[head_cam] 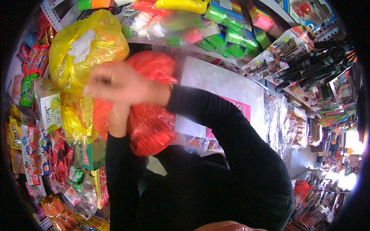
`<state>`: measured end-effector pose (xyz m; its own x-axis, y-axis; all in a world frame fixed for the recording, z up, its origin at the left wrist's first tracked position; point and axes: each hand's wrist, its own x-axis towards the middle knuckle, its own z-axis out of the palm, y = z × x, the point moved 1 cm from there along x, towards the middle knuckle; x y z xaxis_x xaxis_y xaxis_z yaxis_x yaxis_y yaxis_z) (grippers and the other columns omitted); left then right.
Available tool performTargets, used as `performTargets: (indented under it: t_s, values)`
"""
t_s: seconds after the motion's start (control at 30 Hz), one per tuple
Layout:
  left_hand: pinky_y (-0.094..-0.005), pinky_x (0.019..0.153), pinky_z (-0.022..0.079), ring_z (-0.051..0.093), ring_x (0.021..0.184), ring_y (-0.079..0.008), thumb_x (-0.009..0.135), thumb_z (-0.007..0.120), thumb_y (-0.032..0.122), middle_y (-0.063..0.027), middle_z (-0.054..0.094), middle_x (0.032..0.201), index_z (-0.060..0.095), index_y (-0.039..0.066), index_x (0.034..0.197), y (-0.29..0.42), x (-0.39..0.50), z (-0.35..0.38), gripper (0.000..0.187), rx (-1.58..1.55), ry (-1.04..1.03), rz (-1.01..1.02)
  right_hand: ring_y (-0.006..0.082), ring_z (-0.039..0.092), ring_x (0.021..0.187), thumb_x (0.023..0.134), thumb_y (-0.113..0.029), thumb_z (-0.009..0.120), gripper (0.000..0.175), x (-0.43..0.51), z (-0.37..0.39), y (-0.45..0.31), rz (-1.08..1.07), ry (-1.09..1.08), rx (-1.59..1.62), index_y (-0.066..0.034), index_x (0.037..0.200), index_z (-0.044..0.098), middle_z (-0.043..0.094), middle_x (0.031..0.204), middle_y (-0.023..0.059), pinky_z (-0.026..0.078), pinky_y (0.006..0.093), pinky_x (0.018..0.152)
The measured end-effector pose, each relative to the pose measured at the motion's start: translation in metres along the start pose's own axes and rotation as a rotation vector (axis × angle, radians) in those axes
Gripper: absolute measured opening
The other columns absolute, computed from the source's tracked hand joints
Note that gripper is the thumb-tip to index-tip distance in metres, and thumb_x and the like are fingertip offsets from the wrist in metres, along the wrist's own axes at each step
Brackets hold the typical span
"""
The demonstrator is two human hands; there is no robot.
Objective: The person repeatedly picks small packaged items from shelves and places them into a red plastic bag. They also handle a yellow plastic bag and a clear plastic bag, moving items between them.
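Note:
My right hand (115, 83) is blurred and crosses over my left hand (119, 114), which is mostly hidden behind it. Both are above a filled red plastic bag (151, 127), and whether my fingers hold anything cannot be made out. Just beyond them sits a large, full yellow plastic bag (107, 37) with a crumpled white tissue or cloth (82, 47) on it. Below that bag, more yellow plastic (75, 118) shows beside the red one.
Snack packets (36, 59) and a printed carton (47, 106) line the left side. Plastic-wrapped colourful packs (228, 31) fill the far shelf. To the right lie a white plastic-covered surface (199, 75) and black rod-like goods (315, 66). A green box (95, 154) stands near my left forearm.

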<state>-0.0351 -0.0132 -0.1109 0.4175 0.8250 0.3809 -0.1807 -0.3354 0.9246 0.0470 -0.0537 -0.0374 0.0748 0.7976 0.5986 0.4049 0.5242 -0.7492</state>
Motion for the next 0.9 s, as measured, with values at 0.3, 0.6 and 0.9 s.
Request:
performTargets:
  t_s: [0.3,0.6,0.9]
  values:
    - [-0.0299,0.084,0.041,0.052,0.090,-0.0176,0.101,0.038,0.035,-0.0093,0.056,0.095,0.050,0.000,0.099,-0.010,0.012,0.000,0.037,0.019,0.078,-0.037,0.0262,0.062,0.069,0.092,-0.026,0.054,0.029,-0.004,0.002,0.065,0.242,0.235,-0.236,0.0024,0.087,0.058,0.059,0.072,0.0179,0.047,0.0387,0.061]
    - [-0.0300,0.086,0.042,0.053,0.093,-0.0178,0.101,0.039,0.034,-0.0093,0.058,0.097,0.050,0.001,0.102,0.002,0.010,-0.004,0.035,0.214,-0.044,0.063,0.0257,0.057,0.062,0.094,-0.026,0.045,0.032,0.012,-0.016,0.080,0.200,0.554,-0.071,0.0025,0.083,0.056,0.058,0.070,0.0154,0.046,0.0387,0.061]
    - [-0.0281,0.094,0.041,0.058,0.101,-0.0171,0.098,0.047,0.025,-0.0083,0.064,0.105,0.060,0.001,0.113,0.034,-0.001,-0.011,0.031,0.175,-0.395,-0.042,0.0116,0.042,0.044,0.099,-0.033,0.042,0.038,-0.013,-0.065,0.046,0.200,0.532,0.673,-0.0065,0.073,0.052,0.044,0.054,0.0008,0.035,0.0269,0.041]
